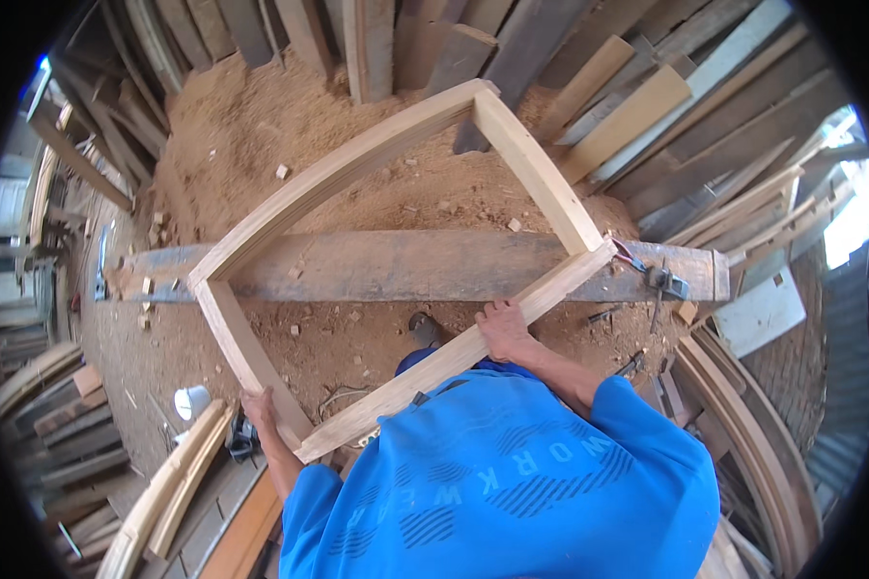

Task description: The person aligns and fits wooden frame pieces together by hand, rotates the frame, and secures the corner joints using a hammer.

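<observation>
A four-sided frame of pale wood (pixel 343 159) is held at a slant over a thick plank bench (pixel 377 265). Its corners are joined, and the far long side looks curved, though the lens bends edges. My left hand (pixel 259 407) is wrapped round the short left side, close to the near corner. Gripping the near long side from above, my right hand (pixel 505 331) sits right of the middle. The near side passes just in front of my blue shirt (pixel 502 473). The frame's right corner hides part of a red-handled tool (pixel 628 255) on the bench.
A hand plane (pixel 668 282) lies at the bench's right end. Sawdust (pixel 241 135) and small wood offcuts cover the ground. Boards (pixel 628 121) lean at the back and right. Curved timbers (pixel 164 492) lie at the near left by a white bucket (pixel 192 400).
</observation>
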A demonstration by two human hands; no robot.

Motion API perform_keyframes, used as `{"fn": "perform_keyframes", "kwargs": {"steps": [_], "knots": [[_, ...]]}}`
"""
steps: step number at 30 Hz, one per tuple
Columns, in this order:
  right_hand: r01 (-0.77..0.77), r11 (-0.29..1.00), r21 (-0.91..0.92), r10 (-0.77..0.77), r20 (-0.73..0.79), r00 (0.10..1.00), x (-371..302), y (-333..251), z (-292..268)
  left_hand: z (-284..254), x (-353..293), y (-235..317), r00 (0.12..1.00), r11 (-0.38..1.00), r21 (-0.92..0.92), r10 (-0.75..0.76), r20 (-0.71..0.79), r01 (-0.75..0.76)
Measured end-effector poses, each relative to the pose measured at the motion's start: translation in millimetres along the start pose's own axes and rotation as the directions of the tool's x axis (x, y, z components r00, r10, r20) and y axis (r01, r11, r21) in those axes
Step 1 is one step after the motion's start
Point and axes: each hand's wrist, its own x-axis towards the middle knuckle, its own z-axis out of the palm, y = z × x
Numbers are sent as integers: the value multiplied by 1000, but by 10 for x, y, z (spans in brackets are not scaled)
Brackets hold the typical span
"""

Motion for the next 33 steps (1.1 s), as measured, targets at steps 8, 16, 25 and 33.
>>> {"fn": "perform_keyframes", "kwargs": {"steps": [8,16,25,33], "knots": [[-34,999,-4,34,-45,998,100,-324,38,-37,555,635,986,985,42,168,-19,-168],[49,979,200,-84,172,981,207,-576,-246,-186,1108,1005,992,971,203,119,38,-124],[-52,908,416,-11,148,989,485,-643,-180,-82,1818,1636,983,977,120,166,83,-176],[-16,892,451,-41,116,992,661,-549,-194,747,1156,3151,786,759,315,615,-61,-570]]}}
